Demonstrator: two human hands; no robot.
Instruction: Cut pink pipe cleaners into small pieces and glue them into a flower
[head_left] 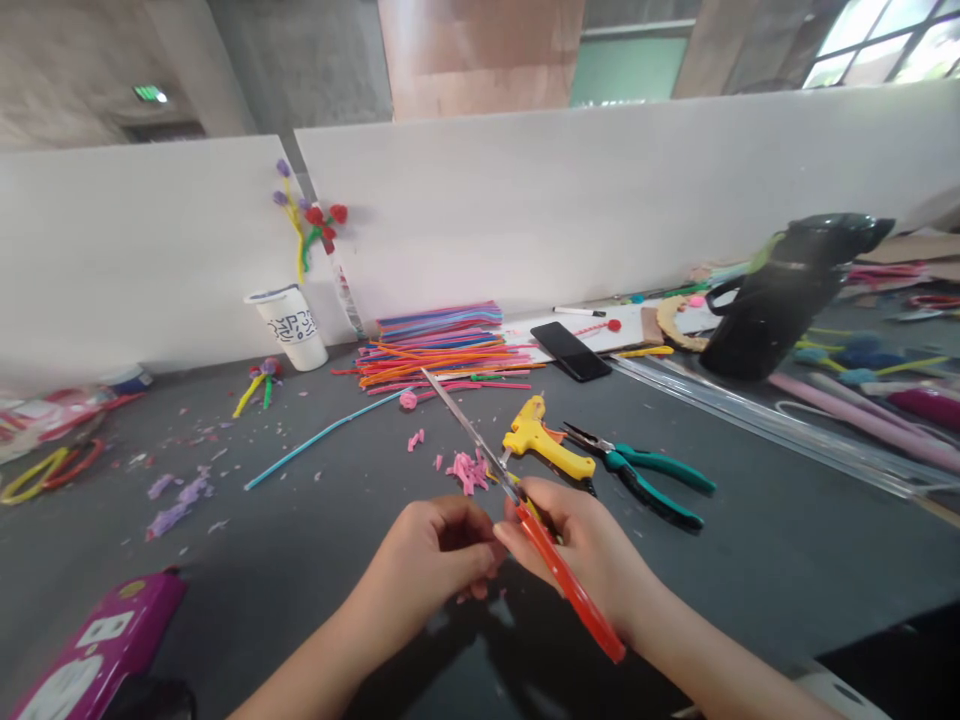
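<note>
Two bare hands sit close together above the dark tabletop [300, 570]; clock directions run from them, twelve straight ahead. The right hand's [600, 545] grip is closed around red-handled scissors [540, 540], whose blades point to eleven o'clock. The left hand [427, 562] is curled, thumb near fingertips, its grip narrow; whether it pinches anything I cannot tell. Pink clippings [469, 470] lie in a small heap near the hands, between eleven and twelve. A yellow glue gun [535, 432] rests at one o'clock, with teal-handled pliers [624, 460] just beside it at two. Farther off, a bundle of colored pipe cleaners [442, 350] lies toward half past eleven, a black phone [571, 352] toward half past twelve, and a white paper cup [291, 330] stands at ten.
</note>
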